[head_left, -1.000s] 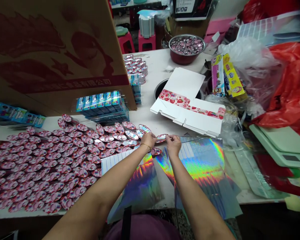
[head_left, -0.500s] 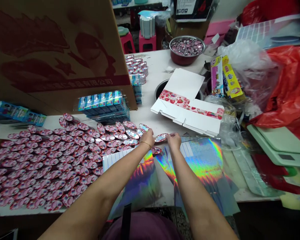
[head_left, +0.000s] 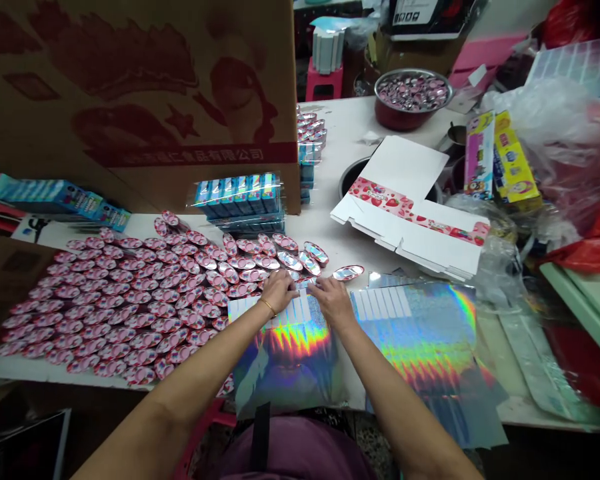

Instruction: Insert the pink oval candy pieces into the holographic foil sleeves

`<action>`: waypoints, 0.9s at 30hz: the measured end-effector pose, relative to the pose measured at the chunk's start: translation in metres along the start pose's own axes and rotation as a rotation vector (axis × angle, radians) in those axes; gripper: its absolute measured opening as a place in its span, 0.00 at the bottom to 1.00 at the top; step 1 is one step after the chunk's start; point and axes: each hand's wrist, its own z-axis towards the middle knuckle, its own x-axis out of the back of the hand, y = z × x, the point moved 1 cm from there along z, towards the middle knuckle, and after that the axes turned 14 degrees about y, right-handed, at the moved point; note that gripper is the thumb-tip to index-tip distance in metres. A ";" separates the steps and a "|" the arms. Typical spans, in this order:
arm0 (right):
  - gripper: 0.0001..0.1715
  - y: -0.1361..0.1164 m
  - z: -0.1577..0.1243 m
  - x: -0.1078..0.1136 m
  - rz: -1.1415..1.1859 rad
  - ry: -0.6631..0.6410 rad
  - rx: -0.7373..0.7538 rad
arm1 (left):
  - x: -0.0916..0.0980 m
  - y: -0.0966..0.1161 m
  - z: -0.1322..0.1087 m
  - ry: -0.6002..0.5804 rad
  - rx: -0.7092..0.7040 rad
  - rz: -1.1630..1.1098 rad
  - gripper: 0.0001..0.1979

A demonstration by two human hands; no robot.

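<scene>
A shiny rainbow sheet of stickers (head_left: 290, 373) with white strips along its top lies before me. At its upper edge my left hand (head_left: 279, 292) is closed, the fingertips pinching the sheet. Close on the right, my right hand (head_left: 333, 301) also has its fingers closed at that edge. A small pale strip shows between the fingertips; I cannot make out whether it is loose. Just beyond the hands lies a single oval container (head_left: 349, 273) with a silvery label, apart from the others. Many pink and red oval containers (head_left: 165, 297) stand packed together to my left.
Another rainbow sheet (head_left: 425, 347) lies to the right. An unfolded strawberry-print box (head_left: 410, 220) rests over a bowl. A large carton (head_left: 180, 87) and wrapped blue packs (head_left: 237, 197) stand behind the containers. Farther back is a metal bowl (head_left: 413, 100) of small pieces; a green scale (head_left: 580, 300) stands right.
Both hands have let go of the oval container, which now lies on the table. They have come down to the sticker sheet's top edge. The view has swung left.
</scene>
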 end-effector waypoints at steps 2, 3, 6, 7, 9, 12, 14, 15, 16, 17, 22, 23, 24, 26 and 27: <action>0.18 0.001 -0.004 -0.001 0.009 0.001 0.083 | 0.001 -0.001 0.000 0.010 0.016 -0.043 0.06; 0.19 0.001 -0.008 -0.001 0.034 0.007 0.107 | 0.002 -0.002 -0.001 0.008 0.026 -0.063 0.05; 0.20 -0.003 -0.017 0.000 0.135 0.032 0.113 | 0.008 -0.005 -0.005 -0.039 0.052 -0.127 0.05; 0.20 -0.007 -0.018 0.001 0.171 0.038 0.104 | 0.010 -0.007 -0.007 -0.056 0.055 -0.143 0.04; 0.18 -0.017 -0.017 0.006 0.247 0.055 0.066 | 0.016 -0.010 -0.008 -0.073 0.061 -0.149 0.05; 0.12 -0.038 -0.008 0.025 0.399 0.094 -0.081 | 0.030 -0.022 -0.001 -0.114 0.098 -0.124 0.06; 0.09 -0.048 -0.002 0.044 0.536 0.148 -0.277 | 0.044 -0.038 0.010 -0.172 0.126 -0.098 0.07; 0.08 -0.050 -0.001 0.052 0.616 0.180 -0.407 | 0.052 -0.049 0.017 -0.195 0.134 -0.071 0.07; 0.07 -0.051 0.000 0.059 0.702 0.212 -0.552 | 0.060 -0.060 0.024 -0.213 0.142 -0.031 0.07; 0.07 -0.050 -0.001 0.063 0.789 0.243 -0.704 | 0.068 -0.071 0.030 -0.218 0.155 0.025 0.06; 0.10 -0.038 -0.014 0.054 1.072 0.309 -1.251 | 0.078 -0.075 0.025 0.039 0.087 0.144 0.05; 0.11 -0.036 -0.017 0.050 1.091 0.309 -1.305 | 0.071 -0.062 0.016 0.100 0.033 0.057 0.08; 0.12 -0.036 -0.019 0.046 1.109 0.307 -1.348 | 0.061 -0.047 0.006 0.076 -0.021 -0.075 0.10; 0.13 -0.035 -0.022 0.042 1.158 0.313 -1.414 | 0.035 -0.016 -0.014 -0.076 -0.020 -0.361 0.16; 0.13 -0.035 -0.024 0.040 1.189 0.322 -1.448 | 0.022 -0.002 -0.023 -0.149 0.060 -0.475 0.18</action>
